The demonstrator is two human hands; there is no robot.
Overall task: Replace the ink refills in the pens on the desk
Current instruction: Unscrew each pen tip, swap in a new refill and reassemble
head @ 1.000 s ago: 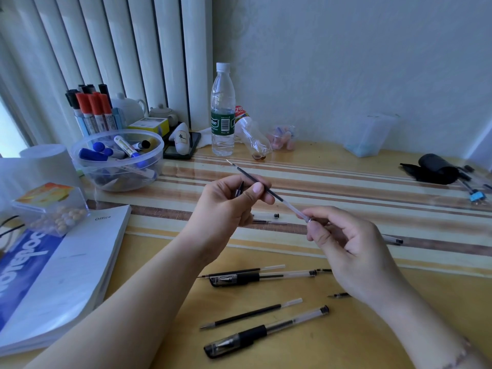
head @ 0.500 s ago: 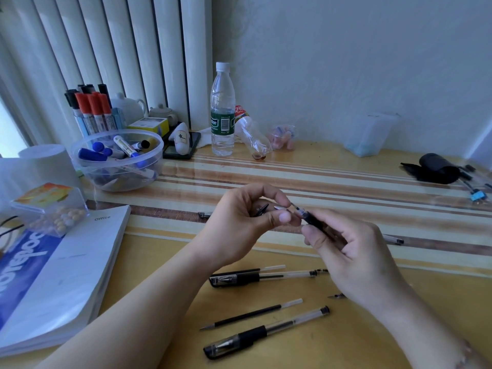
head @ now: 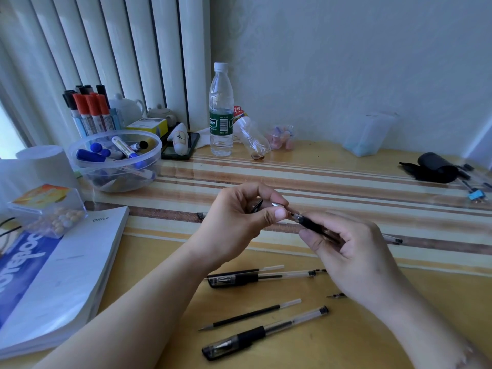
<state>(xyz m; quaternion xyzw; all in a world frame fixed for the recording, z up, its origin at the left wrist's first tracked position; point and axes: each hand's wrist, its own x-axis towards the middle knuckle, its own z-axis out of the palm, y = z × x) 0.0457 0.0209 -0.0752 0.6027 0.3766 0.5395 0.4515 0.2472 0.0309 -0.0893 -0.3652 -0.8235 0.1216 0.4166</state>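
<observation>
My right hand (head: pixel 348 251) grips a pen barrel (head: pixel 310 223) by its black rubber grip, its open end pointing up-left. My left hand (head: pixel 239 217) pinches a small metal pen tip (head: pixel 278 205) right at that open end; a dark cap-like piece also sits inside its fingers. On the desk below lie a capped gel pen (head: pixel 262 334), a loose black refill (head: pixel 250 314), and another capped pen with a refill beside it (head: pixel 255 276). A small loose tip (head: pixel 336 296) lies by my right wrist.
A clear bowl of markers (head: pixel 80 166) and a cup of markers (head: pixel 87 113) stand at back left. A thick book (head: pixel 80 262) with a candy box on it lies left. A water bottle (head: pixel 221 110), a black pouch (head: pixel 434 167) and a clear tub (head: pixel 368 134) line the back.
A second ago the refill stuck far out of the barrel; it has since gone inside. My hands have come together, and the left fingers now hold the tip at the barrel's end.
</observation>
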